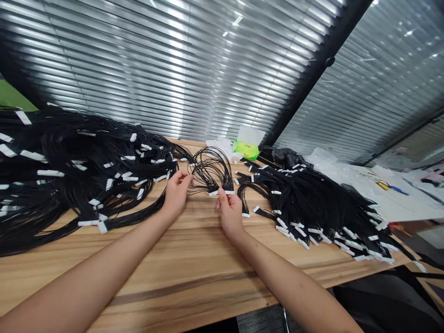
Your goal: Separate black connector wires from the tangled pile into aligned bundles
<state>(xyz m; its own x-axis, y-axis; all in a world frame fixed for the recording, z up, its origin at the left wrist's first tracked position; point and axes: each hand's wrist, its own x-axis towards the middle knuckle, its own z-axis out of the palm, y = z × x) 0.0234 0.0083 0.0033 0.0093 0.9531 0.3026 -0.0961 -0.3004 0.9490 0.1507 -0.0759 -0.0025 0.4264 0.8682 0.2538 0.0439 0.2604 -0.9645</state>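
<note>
Between my hands hangs a looped wire harness (211, 169) of thin black wires ending in a white connector strip (219, 193). My right hand (231, 212) pinches that strip between thumb and fingers. My left hand (176, 192) grips the harness's black wires at the other side of the loop, close to a large heap of similar harnesses (86, 157) with white connectors. A second heap (308, 208) lies to the right of my right hand, its nearest connectors a short way from my fingers.
Both heaps lie on a wooden table (138, 249) with a front edge below my forearms. Behind them are a green packet (246, 150), white paper, and dark gloves (287, 158). Clear plastic sheeting (329, 162) lies at the back right, with slatted blinds (138, 69) behind the table.
</note>
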